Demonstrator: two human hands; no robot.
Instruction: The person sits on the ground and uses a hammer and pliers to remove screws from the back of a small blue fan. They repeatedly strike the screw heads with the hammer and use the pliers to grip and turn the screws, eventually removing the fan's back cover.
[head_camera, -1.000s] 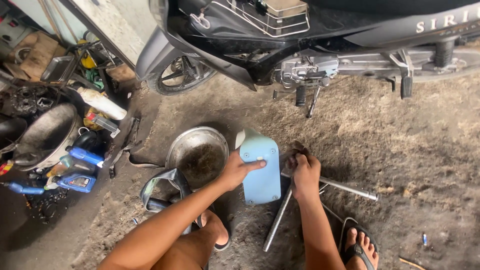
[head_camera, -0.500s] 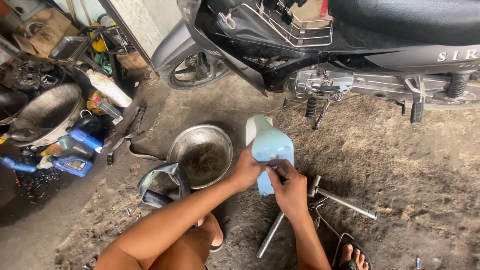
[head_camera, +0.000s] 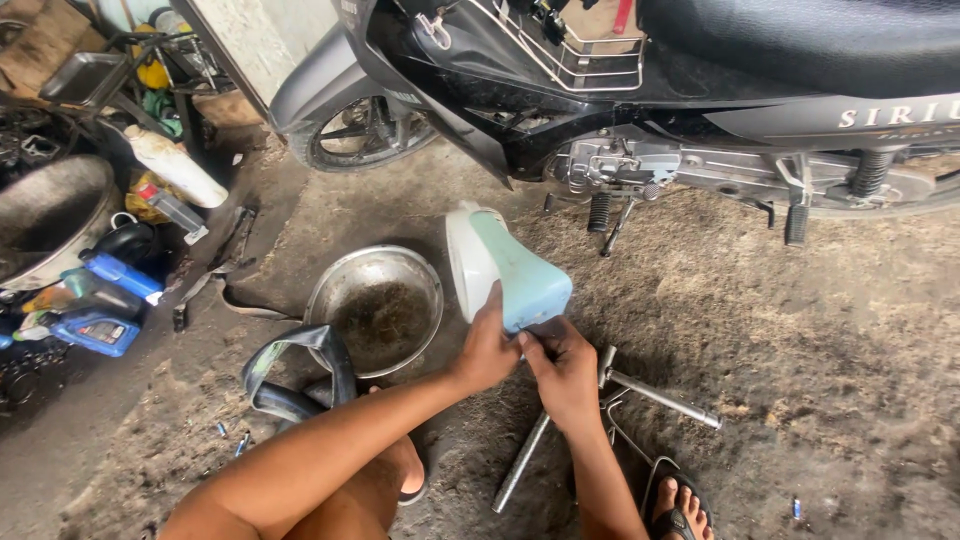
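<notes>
A grimy, oil-darkened concrete floor (head_camera: 800, 330) in a cluttered repair shop, with a dark motorcycle (head_camera: 700, 90) parked across the top of the scene, well beyond the hands. A person crouches over a pale blue-and-white plastic jug (head_camera: 505, 268) that is tipped on its side, its base toward the hands and its far end pointing at the motorcycle. The left hand (head_camera: 487, 348) is curled around the jug's near lower edge, fingers closed on it. The right hand (head_camera: 565, 365) touches the jug's near corner with thumb and fingertips pinched together there; what, if anything, they pinch cannot be told. Just left of the left hand sits a round metal basin (head_camera: 375, 305) with dark residue in its bottom, its rim close to the jug but apart from it. A folded black rubber tube (head_camera: 295, 375) lies against the basin's near edge. Under and just right of the right hand lies a metal cross wrench (head_camera: 640, 390), one arm running toward the person's sandalled foot (head_camera: 680, 505). Open floor stretches to the right of the hands. Far to the left, blue oil bottles (head_camera: 100, 315) crowd the floor's edge beside a large dented metal pan (head_camera: 50, 215).
</notes>
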